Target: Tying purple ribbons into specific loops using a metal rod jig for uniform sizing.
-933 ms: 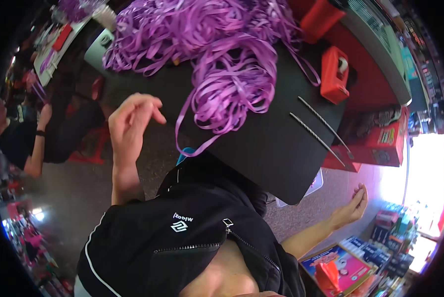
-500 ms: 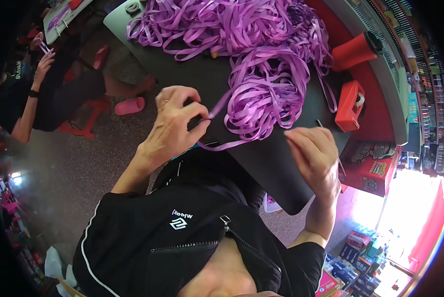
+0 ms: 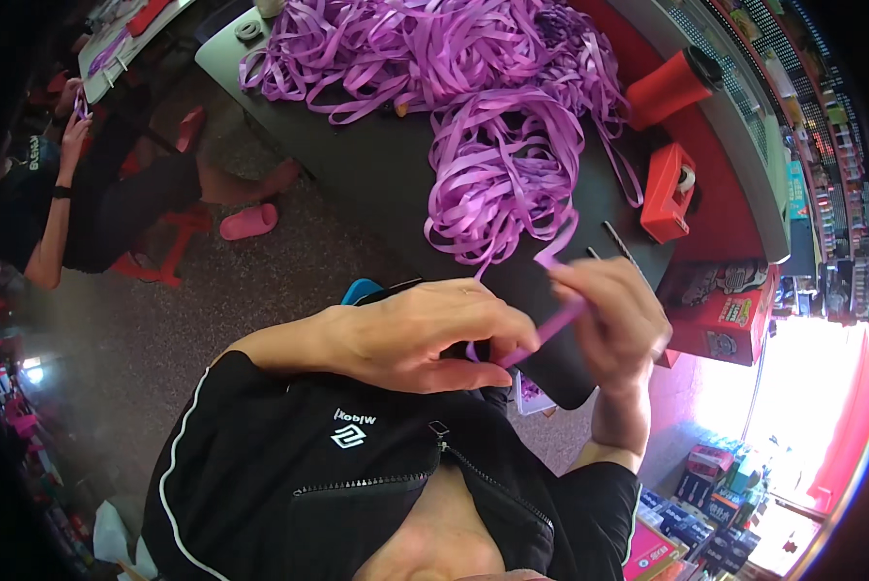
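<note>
A purple ribbon (image 3: 559,321) stretches between my two hands, in front of a looped bundle of the same ribbon (image 3: 507,179) on the dark table. My left hand (image 3: 425,334) reaches across my body, its bent fingers closed on the strip near the table's front edge. To its right, my right hand (image 3: 613,315) pinches the ribbon between thumb and fingers, a little blurred by motion. One strand runs from the right fingertips up to the bundle. Behind that lies a larger tangled heap of purple ribbon (image 3: 396,48).
A red tape dispenser (image 3: 665,198), a red cylinder (image 3: 671,89) and thin dark sticks (image 3: 622,244) are at the table's right side. A red box (image 3: 720,312) stands beyond. At the left sits another person (image 3: 61,194), near a pink slipper (image 3: 248,223) on the floor.
My left hand has swung right and closer to my body, drawing the ribbon along. My right hand has gone from apart from the ribbon to pinching it. The view has shifted slightly.
</note>
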A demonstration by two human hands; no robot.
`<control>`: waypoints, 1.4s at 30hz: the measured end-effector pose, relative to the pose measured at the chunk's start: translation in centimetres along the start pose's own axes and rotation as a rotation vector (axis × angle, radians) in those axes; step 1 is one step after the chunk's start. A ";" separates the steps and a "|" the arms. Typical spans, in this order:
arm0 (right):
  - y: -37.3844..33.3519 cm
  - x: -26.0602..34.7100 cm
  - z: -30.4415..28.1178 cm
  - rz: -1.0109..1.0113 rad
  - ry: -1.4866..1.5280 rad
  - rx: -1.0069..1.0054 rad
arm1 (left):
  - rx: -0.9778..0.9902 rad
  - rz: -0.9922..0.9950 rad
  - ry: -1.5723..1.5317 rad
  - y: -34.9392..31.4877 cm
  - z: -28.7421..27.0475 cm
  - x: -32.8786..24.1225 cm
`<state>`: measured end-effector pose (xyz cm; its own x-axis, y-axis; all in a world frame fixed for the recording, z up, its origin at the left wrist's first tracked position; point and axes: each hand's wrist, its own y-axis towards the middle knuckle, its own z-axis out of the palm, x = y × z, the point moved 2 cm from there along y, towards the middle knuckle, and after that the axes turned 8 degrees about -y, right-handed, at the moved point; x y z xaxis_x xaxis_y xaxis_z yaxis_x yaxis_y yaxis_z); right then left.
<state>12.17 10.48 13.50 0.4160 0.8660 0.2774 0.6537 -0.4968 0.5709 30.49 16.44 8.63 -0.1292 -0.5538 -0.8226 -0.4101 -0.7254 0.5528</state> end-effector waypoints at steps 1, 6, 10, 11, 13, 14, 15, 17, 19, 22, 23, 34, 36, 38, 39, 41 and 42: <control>-1.5 0.0 -1.3 0.072 0.075 -0.105 | 0.026 -0.106 -0.129 0.2 0.6 0.4; -9.2 1.5 -6.3 0.181 0.160 -0.598 | 0.159 -0.095 -0.141 1.4 2.8 3.7; -16.0 1.5 -8.7 0.343 0.062 -0.907 | 0.270 0.057 -0.024 2.8 4.6 5.0; -18.0 1.3 -9.4 0.513 -0.001 -0.985 | 0.291 0.027 0.004 3.0 4.9 5.3; -21.0 1.4 -9.6 0.782 -0.048 -1.095 | 0.356 -0.083 -0.027 3.3 5.8 6.1; -22.2 1.3 -9.5 0.805 -0.073 -1.112 | 0.388 -0.084 -0.046 3.4 6.0 6.0; -24.2 0.8 -9.3 0.886 -0.042 -1.162 | 0.394 -0.265 -0.135 3.7 5.9 6.0; -27.1 -0.2 -8.5 0.989 -0.021 -1.225 | 0.333 -0.497 -0.271 3.3 6.3 6.4; -29.0 -0.6 -8.2 1.095 0.062 -1.266 | 0.219 -0.682 -0.520 3.9 6.3 6.4; -30.6 0.9 -8.4 1.510 -0.181 -0.618 | 0.117 -0.706 -0.765 5.0 7.2 7.5; -29.5 1.1 -8.2 1.522 -0.311 -0.287 | 0.119 -0.720 -0.738 5.4 7.5 7.2; -22.4 1.4 -5.8 1.079 0.481 -0.520 | 0.642 -0.434 -0.096 13.7 14.8 3.0; -24.4 0.8 -6.2 1.157 0.554 -0.593 | 0.663 -0.343 -0.074 15.2 17.0 3.9; -26.2 0.7 -7.7 1.252 0.292 -0.707 | 0.766 -0.119 0.038 17.0 19.5 5.1; -26.5 0.5 -8.6 1.267 0.240 -0.701 | 0.813 -0.128 0.019 18.0 20.8 5.9; -27.1 -0.2 -10.1 1.294 0.107 -0.744 | 0.896 -0.066 -0.067 20.2 24.1 7.9; -27.3 -0.8 -10.9 1.316 -0.013 -0.777 | 0.996 -0.049 0.002 21.5 25.7 8.8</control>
<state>-12.92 23.94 6.05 0.4260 -0.1551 0.8913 -0.6541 -0.7335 0.1850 -2.67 6.46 9.88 -0.0910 -0.5340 -0.8406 -0.9854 -0.0739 0.1536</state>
